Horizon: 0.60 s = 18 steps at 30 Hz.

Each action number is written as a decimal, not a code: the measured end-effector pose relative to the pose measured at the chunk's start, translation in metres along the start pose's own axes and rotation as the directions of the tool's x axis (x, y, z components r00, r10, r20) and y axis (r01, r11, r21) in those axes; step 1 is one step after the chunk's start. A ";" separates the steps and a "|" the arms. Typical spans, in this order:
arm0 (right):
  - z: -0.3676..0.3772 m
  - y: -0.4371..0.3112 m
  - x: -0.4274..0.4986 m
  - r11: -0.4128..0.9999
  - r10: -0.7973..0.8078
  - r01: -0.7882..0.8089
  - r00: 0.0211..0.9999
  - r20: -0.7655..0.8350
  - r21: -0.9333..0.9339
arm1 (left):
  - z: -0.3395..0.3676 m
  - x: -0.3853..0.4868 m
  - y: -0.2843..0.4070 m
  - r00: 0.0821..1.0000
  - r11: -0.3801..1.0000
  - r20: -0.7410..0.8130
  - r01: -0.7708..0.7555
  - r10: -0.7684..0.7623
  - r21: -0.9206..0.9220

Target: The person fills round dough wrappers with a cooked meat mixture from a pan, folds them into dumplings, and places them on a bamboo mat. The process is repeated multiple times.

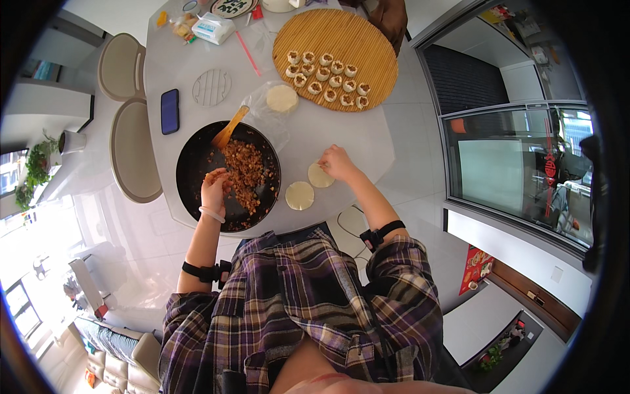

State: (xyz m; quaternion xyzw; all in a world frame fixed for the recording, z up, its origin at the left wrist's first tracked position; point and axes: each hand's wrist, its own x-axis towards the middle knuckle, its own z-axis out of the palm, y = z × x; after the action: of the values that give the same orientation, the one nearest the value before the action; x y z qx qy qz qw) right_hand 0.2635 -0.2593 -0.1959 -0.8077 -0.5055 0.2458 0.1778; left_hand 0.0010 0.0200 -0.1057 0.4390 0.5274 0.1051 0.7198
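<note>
My left hand [214, 191] is inside a black frying pan [193, 147], fingers curled beside a heap of chopped brown filling [243, 170]. Bits of filling cling to the fingers; whether the hand grips any is unclear. A wooden spatula [230, 129] leans on the far rim. To the pan's right, my right hand [337, 163] has its fingertips pinched at the upper edge of a round dough wrapper [321, 176]. A second wrapper [299, 195] lies flat just nearer to me. Farther off, a stack of wrappers [282, 98] rests on a clear plastic bag [266, 120].
A round slatted board [339, 32] at the far right bears several filled, open-topped dumplings [323, 74]. At left lie a phone [170, 111] and a wire rack [211, 87]. A wipes pack [213, 28] sits farther back. Chairs [134, 150] stand along the table's left edge.
</note>
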 end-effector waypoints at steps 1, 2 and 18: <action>-0.002 0.001 0.000 0.999 -0.031 0.031 0.999 0.023 -0.013 | 0.000 0.000 0.000 1.000 1.000 0.007 -0.006 0.006 -0.001; -0.001 0.000 -0.001 0.995 -0.093 0.094 0.995 0.027 -0.027 | 0.001 0.000 0.001 1.000 1.000 0.006 -0.005 0.005 -0.003; -0.019 -0.032 0.006 1.000 -0.015 0.011 0.949 0.315 0.015 | 0.003 0.000 0.003 1.000 1.000 -0.003 0.002 -0.002 -0.011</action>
State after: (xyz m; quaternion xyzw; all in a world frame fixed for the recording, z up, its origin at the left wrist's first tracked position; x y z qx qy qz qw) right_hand 0.2535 -0.2409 -0.1648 -0.7534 -0.5312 0.3739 0.1017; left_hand 0.0048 0.0201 -0.1035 0.4343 0.5285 0.1080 0.7214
